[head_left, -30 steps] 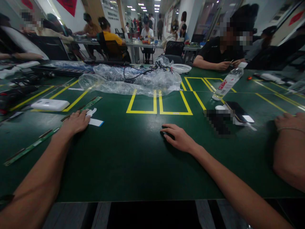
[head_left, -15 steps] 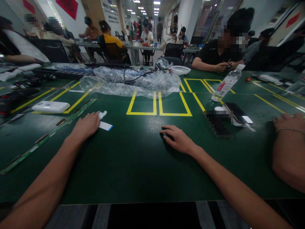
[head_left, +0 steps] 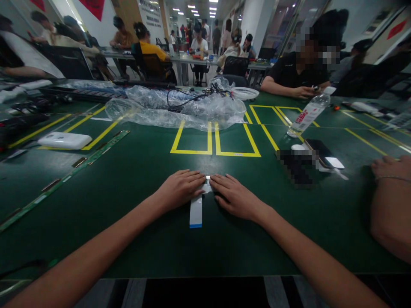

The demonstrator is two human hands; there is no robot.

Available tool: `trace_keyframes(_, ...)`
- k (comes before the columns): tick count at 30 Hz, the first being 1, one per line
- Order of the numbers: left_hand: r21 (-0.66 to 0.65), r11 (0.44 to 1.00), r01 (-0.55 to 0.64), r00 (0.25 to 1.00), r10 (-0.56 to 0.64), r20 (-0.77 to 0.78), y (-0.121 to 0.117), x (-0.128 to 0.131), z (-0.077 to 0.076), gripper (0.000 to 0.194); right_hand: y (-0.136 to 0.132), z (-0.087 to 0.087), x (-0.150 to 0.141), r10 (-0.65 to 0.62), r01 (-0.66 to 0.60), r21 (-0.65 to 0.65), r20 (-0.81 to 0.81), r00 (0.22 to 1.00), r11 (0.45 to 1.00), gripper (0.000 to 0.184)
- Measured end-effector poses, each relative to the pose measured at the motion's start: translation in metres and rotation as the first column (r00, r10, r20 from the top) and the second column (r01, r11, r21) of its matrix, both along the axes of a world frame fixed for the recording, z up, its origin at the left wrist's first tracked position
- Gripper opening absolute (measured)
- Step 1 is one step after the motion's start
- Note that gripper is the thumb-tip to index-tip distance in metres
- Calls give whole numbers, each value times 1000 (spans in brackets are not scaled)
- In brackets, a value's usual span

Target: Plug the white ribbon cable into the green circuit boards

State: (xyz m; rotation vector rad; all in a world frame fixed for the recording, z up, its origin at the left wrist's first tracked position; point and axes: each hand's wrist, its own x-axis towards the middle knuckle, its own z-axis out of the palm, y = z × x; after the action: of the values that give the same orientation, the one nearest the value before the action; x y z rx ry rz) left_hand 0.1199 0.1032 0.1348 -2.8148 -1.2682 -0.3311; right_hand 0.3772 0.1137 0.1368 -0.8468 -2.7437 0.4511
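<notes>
Cable (head_left: 196,211): white, flat, on desk (head_left: 144,248), roughly midway along near edge, set back from it. Long axis about square to near edge, blue end pointing at that edge; far part bends right, partly hidden. 2 hands on it: left hand (head_left: 181,188) palm down, fingers extended over cable, can't tell if gripping; right hand (head_left: 237,194) loosely spread, fingertips at far part. Desk green, yellow tape (head_left: 191,151), plastic (head_left: 180,111) toward far edge. Room: people (head_left: 154,50), ceiling lights (head_left: 212,8).
</notes>
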Motion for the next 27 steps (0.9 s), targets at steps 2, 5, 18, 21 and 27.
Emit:
trace_keyframes(2, 15, 993, -121, 993, 121, 10, 14, -25, 5, 46, 1, 1, 1, 2, -2, -6, -7, 1000, 1000, 57)
trace_keyframes(5, 32, 877, -480, 877, 480, 12, 34, -81, 10, 61, 2, 2, 3, 6, -6, -13, -6, 1000, 1000, 57)
trace_keyframes(18, -180, 553, -813, 568, 822, -44, 43, -172, -23, 102, 3, 7, 5, 4, -4, -7, 20, 1000, 1000, 55)
trace_keyframes(21, -144, 668, -730, 683, 717, -141, 32, -115, -14, 91, 4, 7, 4, 0, 0, -12, 20, 1000, 1000, 55)
trace_keyframes(27, -108, 900, -423, 902, 407, -146, -2, -15, 2, 74, 4, 3, 3, 10, -10, 41, 16, 1000, 999, 52)
